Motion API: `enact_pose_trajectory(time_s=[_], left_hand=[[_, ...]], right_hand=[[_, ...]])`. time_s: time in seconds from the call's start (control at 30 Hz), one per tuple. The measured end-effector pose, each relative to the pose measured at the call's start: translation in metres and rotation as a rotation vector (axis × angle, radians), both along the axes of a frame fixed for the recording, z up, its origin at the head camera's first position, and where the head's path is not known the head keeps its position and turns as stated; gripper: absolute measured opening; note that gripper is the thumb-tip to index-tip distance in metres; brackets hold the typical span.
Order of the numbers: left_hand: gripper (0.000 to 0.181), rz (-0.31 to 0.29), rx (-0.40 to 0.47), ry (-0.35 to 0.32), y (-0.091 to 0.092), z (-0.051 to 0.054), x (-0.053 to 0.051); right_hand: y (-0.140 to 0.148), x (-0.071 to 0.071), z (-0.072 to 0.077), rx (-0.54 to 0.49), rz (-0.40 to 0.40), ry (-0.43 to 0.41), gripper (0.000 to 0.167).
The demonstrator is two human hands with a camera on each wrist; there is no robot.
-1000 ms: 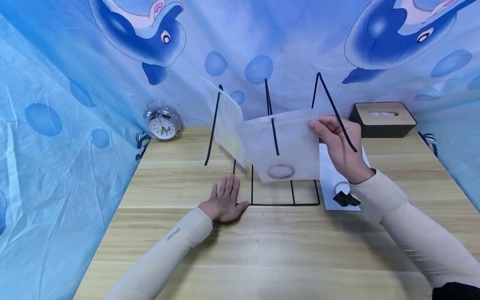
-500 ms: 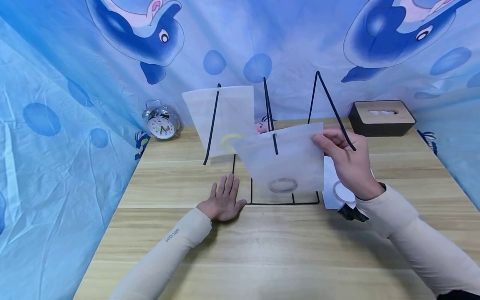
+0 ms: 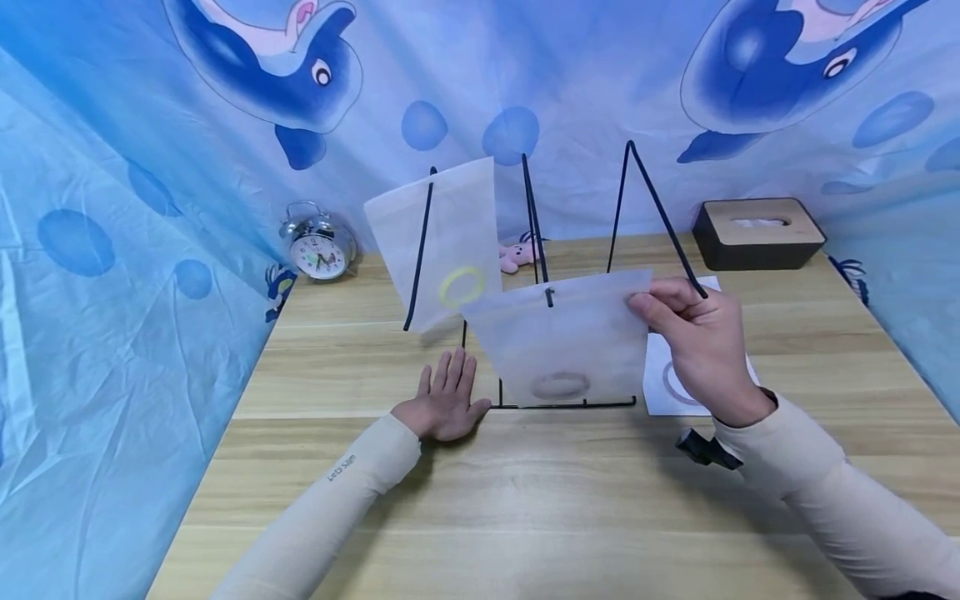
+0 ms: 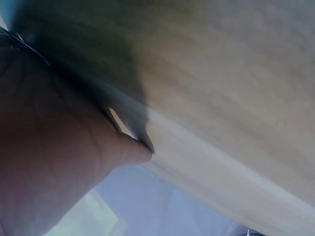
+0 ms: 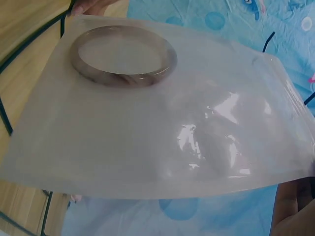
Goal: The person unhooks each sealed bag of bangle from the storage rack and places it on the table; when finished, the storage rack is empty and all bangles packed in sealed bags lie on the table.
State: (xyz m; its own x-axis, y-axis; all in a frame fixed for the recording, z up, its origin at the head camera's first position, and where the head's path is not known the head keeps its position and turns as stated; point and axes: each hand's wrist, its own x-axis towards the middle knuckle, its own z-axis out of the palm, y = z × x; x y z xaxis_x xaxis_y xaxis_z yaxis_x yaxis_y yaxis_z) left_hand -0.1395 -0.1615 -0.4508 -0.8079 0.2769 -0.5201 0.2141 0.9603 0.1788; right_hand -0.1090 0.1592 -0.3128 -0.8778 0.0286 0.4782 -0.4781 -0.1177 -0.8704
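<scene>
In the head view my right hand pinches the right edge of a frosted bag holding a greyish-brown ring, also clear in the right wrist view through the bag. The bag's upper part is at the tip of the middle prong of a black wire rack. A second frosted bag with a yellow ring hangs on the left prong. My left hand lies flat, fingers spread, at the rack base's front left corner. In the left wrist view that hand is partly in shadow.
A white sheet with a ring outline lies right of the rack, partly behind my right hand. An alarm clock stands back left, a tissue box back right, and a pink toy behind the rack. The right prong rises above my right hand.
My right hand and its bag have come down and slightly right, the bag's top now near the prong's tip. The left bag has swung round to face forward. My left hand has stayed put.
</scene>
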Motion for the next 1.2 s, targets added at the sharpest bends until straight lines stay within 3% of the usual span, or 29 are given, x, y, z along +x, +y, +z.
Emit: enact_pose_trajectory(time_s=[0.2, 0.53, 0.77, 0.97, 1.2], left_hand=[[0.077, 0.006, -0.018, -0.004, -0.002, 0.001, 0.000], [0.077, -0.003, -0.010, -0.004, -0.003, 0.002, -0.001], [0.076, -0.033, -0.043, -0.003, -0.002, 0.018, 0.005], [0.077, -0.019, -0.027, 0.002, -0.004, 0.003, 0.001], [0.079, 0.003, 0.001, 0.021, -0.004, 0.002, 0.000]], right_hand=[[-0.010, -0.002, 0.000, -0.125, 0.096, 0.013, 0.015], [-0.010, 0.002, 0.000, -0.197, 0.145, 0.029, 0.014], [-0.011, 0.003, 0.002, -0.235, 0.211, 0.044, 0.011], [-0.003, 0.008, -0.004, -0.210, 0.188, 0.001, 0.017], [0.017, 0.007, -0.016, -0.209, 0.144, -0.019, 0.014]])
